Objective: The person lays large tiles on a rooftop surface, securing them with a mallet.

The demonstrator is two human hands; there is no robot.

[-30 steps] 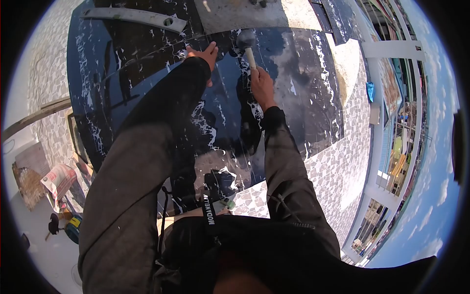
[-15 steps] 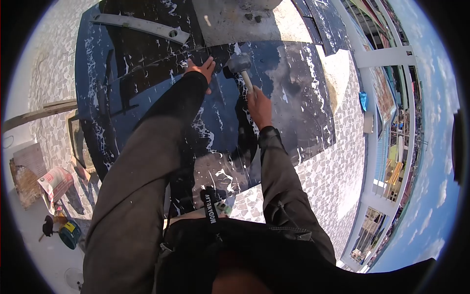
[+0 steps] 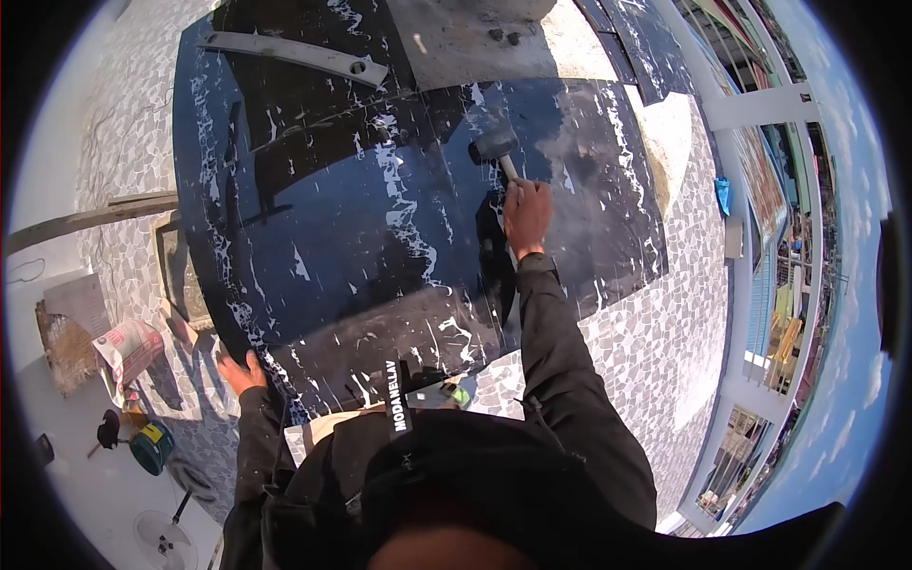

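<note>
A large glossy dark blue slab (image 3: 313,228), streaked with white, lies flat in front of me. My right hand (image 3: 527,214) is closed around the pale handle of a rubber mallet (image 3: 494,147), whose grey head rests on or just above the slab's far part. My left hand (image 3: 242,372) grips the slab's near left edge, low in the view. My dark sleeves and jacket fill the bottom of the picture.
A long grey spirit level (image 3: 294,52) lies across the far dark slabs. The floor (image 3: 655,332) around is pale pebble-pattern tile. At left are a wooden plank (image 3: 85,220), a torn bag (image 3: 128,350), a small blue-and-yellow tool (image 3: 152,445) and a railing edge (image 3: 760,266) at right.
My left hand has left the far part of the slab and come back to grip its near left edge. The mallet and right hand shifted slightly right.
</note>
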